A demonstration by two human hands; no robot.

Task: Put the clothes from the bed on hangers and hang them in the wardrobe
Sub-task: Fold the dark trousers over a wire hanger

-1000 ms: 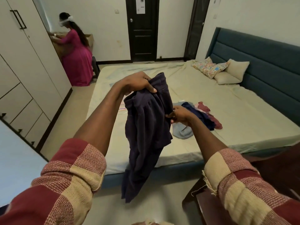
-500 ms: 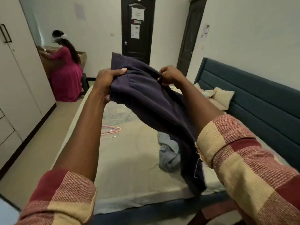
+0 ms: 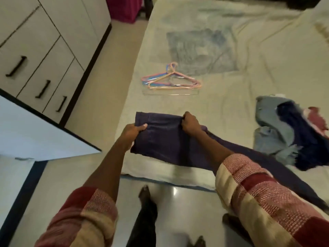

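While both hands [image 3: 161, 126] grip purple trousers [image 3: 163, 139], bed edge [image 3: 167, 180] below.

Matt purple cloth garment [image 3: 160, 139], thin plastic hangers [image 3: 170, 81], creased cloth bedsheet [image 3: 231, 86], glossy floor tiles [image 3: 178, 202].

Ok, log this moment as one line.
left hand: grips purple garment | right hand: grips it | garment: on bed edge | hangers: untouched
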